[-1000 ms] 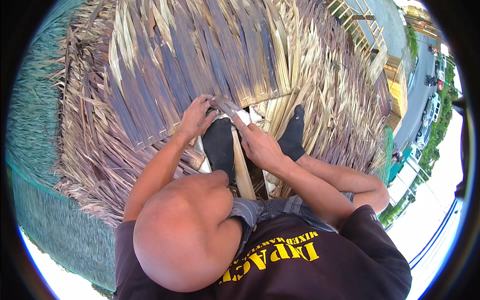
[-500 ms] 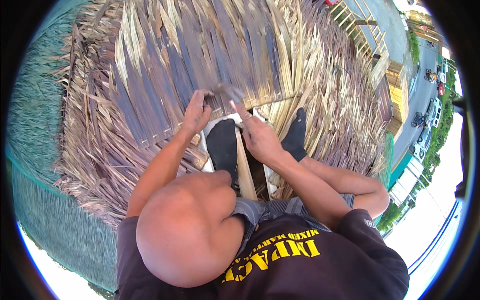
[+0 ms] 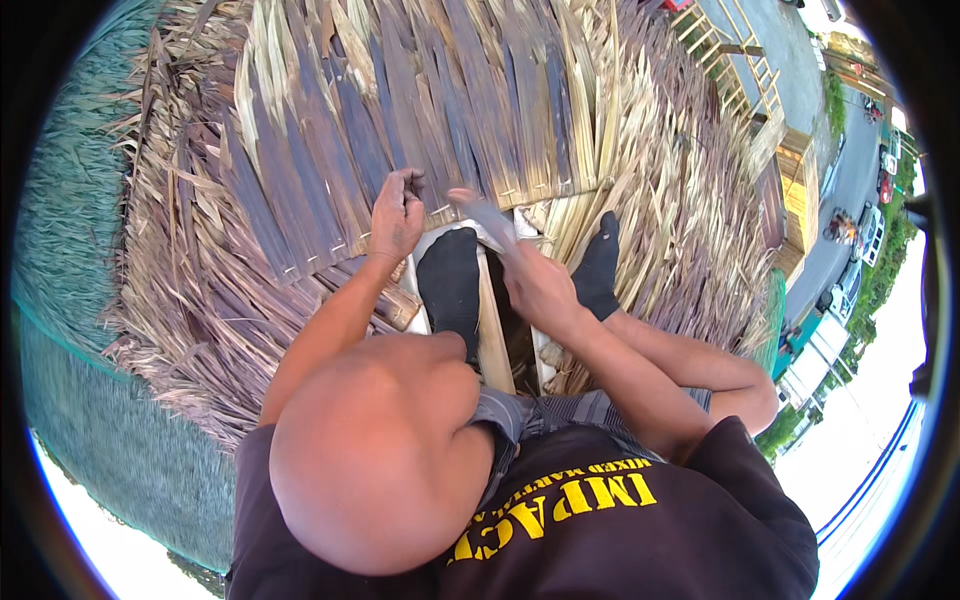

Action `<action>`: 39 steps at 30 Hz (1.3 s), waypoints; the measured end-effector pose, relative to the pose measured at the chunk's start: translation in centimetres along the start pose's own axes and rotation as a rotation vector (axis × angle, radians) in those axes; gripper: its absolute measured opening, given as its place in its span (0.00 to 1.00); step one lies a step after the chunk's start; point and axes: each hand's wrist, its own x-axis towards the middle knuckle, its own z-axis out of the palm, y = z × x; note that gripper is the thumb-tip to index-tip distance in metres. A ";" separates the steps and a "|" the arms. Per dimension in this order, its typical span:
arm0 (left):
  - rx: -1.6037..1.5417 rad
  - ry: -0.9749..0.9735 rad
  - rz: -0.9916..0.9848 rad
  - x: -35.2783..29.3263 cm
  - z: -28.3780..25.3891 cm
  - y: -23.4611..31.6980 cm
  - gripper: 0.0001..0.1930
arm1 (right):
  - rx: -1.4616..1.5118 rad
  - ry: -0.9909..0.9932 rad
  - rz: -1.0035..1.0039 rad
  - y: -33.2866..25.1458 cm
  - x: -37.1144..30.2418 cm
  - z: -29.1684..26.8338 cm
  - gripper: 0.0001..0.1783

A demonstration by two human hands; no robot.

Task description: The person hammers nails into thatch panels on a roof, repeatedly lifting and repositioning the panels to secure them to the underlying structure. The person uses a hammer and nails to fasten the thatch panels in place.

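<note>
Grips a blurred tool (image 3: 490,219) in the right hand (image 3: 542,290) with forearm (image 3: 630,376) slanting inward; curls the left hand (image 3: 397,213) near the edge of the thatch panel (image 3: 440,130), cannot tell whether pinching anything.

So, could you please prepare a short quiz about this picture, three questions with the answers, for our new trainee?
1. True or false: the right hand holds the blurred tool.
2. Multiple choice: what colour are the socks?
a) white
b) dark grey or black
c) red
3. Fill in the missing word: the left hand is near the ____ edge of the leaf panel, in picture terms.

Key:
1. True; its exact shape is lost in the blur.
2. b
3. lower
</note>
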 end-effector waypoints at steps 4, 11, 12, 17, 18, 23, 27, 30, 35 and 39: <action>-0.104 -0.095 -0.254 1.3 -0.5 0.3 0.19 | 0.045 0.018 0.033 0.0 0.9 -2.7 0.44; -0.096 -0.036 -0.292 -2.8 -15.1 11.2 0.18 | 0.305 0.260 -0.173 -9.7 -3.5 -19.6 0.35; 0.001 -0.085 -0.285 -5.2 -18.6 13.6 0.17 | 0.385 0.260 -0.291 -12.0 -5.1 -21.5 0.36; 0.366 -0.362 -0.530 -20.3 -29.5 25.5 0.12 | 0.480 -0.105 -0.458 -21.2 -11.1 -21.0 0.34; 0.434 -0.415 -0.470 -23.1 -29.3 27.1 0.12 | 0.456 -0.239 -0.480 -22.4 -11.9 -19.9 0.34; 0.436 -0.833 -0.515 -34.2 -21.9 30.1 0.14 | 0.368 -0.518 -0.744 -26.0 -14.8 -12.8 0.34; 0.883 -0.479 -0.591 -38.7 -14.4 25.9 0.20 | 0.196 -0.682 -0.666 -26.4 -16.0 -10.1 0.35; 0.839 -0.346 -0.562 -40.2 -11.2 20.8 0.20 | 0.222 -0.633 -0.744 -26.1 -17.0 -9.8 0.36; 0.904 -0.280 -0.381 -41.9 -11.3 17.0 0.18 | 0.170 -0.686 -0.650 -25.7 -17.7 -10.6 0.39; 0.799 -0.293 -0.517 -41.9 -12.1 20.1 0.18 | 0.206 -0.559 -0.674 -25.7 -18.0 -11.8 0.39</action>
